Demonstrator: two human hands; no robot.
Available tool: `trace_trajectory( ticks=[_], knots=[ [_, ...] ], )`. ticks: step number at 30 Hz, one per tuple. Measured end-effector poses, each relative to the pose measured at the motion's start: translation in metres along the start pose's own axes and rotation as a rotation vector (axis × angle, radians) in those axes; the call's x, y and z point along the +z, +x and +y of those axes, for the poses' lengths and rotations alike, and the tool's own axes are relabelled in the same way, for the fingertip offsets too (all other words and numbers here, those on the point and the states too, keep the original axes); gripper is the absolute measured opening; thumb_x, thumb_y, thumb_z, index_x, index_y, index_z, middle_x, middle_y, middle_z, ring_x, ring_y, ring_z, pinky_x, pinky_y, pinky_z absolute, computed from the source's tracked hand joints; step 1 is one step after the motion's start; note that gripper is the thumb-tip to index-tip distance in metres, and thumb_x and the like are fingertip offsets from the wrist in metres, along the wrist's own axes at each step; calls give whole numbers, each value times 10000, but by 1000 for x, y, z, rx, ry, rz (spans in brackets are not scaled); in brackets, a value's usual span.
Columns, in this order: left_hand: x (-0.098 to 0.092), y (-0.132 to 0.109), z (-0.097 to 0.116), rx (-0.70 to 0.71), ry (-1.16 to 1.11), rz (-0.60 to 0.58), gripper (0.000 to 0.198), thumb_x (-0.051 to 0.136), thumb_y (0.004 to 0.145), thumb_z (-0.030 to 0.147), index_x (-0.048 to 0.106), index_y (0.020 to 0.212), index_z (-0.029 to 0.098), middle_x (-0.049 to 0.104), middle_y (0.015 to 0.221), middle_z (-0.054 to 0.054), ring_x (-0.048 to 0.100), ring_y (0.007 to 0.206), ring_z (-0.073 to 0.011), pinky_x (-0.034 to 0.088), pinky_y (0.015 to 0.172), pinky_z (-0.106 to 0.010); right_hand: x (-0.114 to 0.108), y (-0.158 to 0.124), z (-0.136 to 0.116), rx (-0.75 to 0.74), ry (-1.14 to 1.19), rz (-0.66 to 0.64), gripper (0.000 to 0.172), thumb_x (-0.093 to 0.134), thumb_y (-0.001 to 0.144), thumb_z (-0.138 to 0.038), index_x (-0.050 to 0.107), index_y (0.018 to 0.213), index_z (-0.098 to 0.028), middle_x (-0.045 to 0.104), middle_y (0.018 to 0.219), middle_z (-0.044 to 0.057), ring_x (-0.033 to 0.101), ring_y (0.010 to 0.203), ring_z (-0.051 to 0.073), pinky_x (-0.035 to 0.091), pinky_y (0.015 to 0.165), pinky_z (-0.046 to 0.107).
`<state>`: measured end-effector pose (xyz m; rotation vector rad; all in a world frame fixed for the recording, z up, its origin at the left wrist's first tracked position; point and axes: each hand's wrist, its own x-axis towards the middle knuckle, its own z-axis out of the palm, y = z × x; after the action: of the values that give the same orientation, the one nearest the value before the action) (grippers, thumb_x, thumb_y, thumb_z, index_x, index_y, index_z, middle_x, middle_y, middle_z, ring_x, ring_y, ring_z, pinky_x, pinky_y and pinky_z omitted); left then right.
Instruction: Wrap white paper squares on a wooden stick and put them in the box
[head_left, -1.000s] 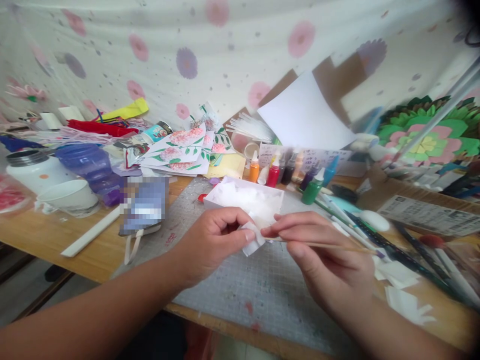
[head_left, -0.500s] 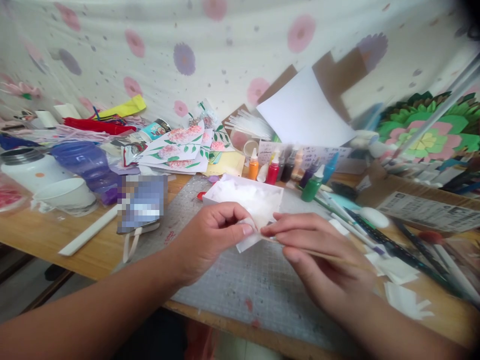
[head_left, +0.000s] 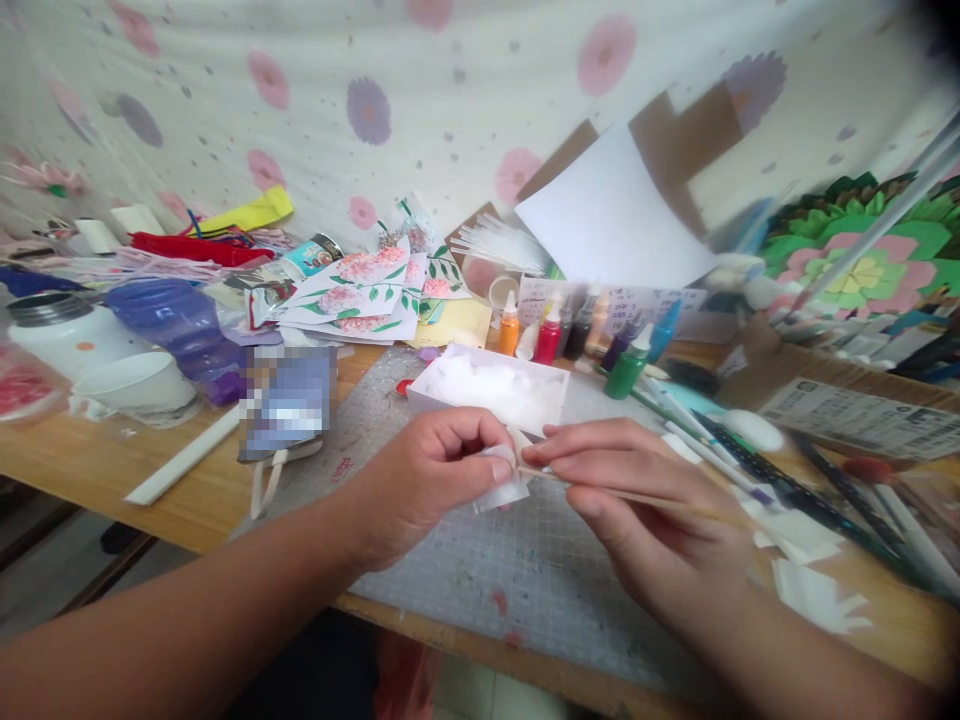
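Between thumb and fingers, my left hand (head_left: 442, 465) pinches a small piece of thin white paper (head_left: 510, 493). My right hand (head_left: 637, 490) holds a thin wooden stick (head_left: 637, 497) between its thumb and fingers. The stick's tip meets the white paper at my left fingertips; the exact contact is hard to make out. Just behind both hands stands a white open box (head_left: 427, 392) filled with fluffy white stuffing (head_left: 495, 382). Under the hands lies a grey cutting mat (head_left: 480, 590).
Small paint bottles, among them a green bottle (head_left: 628, 370), stand behind the box. Brushes and white paper scraps (head_left: 814, 592) lie at right, near a cardboard box (head_left: 847, 410). On the left are a phone-like device (head_left: 289, 405), a white strip (head_left: 184, 455) and a white cup (head_left: 135, 385).
More of the white paper shows below my left thumb, its angle changed. My hands stay close together, the stick still in my right hand. The view has shifted slightly.
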<state>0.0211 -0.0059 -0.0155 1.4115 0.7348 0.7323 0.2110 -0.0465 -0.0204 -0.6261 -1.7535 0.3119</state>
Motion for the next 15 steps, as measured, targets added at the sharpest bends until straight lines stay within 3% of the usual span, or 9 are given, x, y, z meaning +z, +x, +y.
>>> trace_trajectory(
  ticks=[15],
  knots=[
    [-2, -1, -2, -52, -6, -25, 120, 636, 806, 256, 594, 750, 159, 521, 683, 27, 417, 649, -105, 305, 616, -259, 0, -3, 2, 4, 51, -8, 263, 608, 823, -51, 698, 1016, -206, 750, 877, 86, 710, 860, 192, 601, 737, 315]
  ],
)
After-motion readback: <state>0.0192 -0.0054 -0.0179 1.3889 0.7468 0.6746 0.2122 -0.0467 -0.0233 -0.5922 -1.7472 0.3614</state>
